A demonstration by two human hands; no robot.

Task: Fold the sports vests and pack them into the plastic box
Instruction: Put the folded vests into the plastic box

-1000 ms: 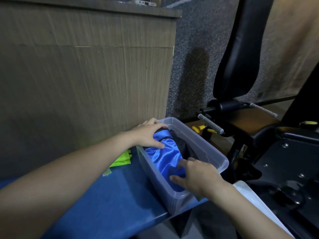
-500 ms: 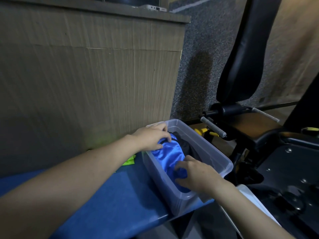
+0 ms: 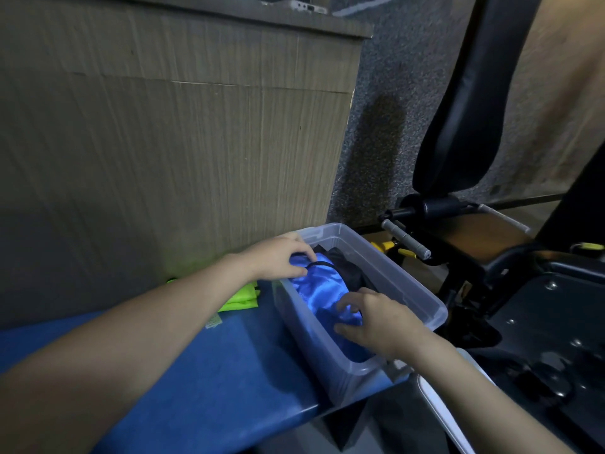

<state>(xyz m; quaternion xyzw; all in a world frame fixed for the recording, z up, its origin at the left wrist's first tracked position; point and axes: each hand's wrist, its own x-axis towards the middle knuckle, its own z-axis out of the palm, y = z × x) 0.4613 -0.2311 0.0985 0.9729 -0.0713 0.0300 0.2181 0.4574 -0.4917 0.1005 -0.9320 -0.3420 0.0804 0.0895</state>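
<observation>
A clear plastic box (image 3: 411, 291) stands at the right end of the blue padded bench (image 3: 229, 365). Inside it lies a shiny blue folded vest (image 3: 322, 290) on the left side, with a dark garment (image 3: 347, 267) beside it on the right. My left hand (image 3: 280, 258) presses the far end of the blue vest, fingers curled over its dark trim. My right hand (image 3: 373, 319) presses the near end down into the box with bent fingers. A neon yellow-green vest (image 3: 240, 296) lies on the bench left of the box, partly hidden by my left forearm.
A wood-panelled wall (image 3: 163, 142) rises right behind the bench. Black gym equipment with a padded backrest (image 3: 465, 93) and a metal handle (image 3: 406, 240) stands to the right. A white object (image 3: 438, 411) sits below the bench's right end.
The view has shifted slightly. My left hand has slid further onto the far end of the blue vest. My right hand stays pressing the near end inside the box.
</observation>
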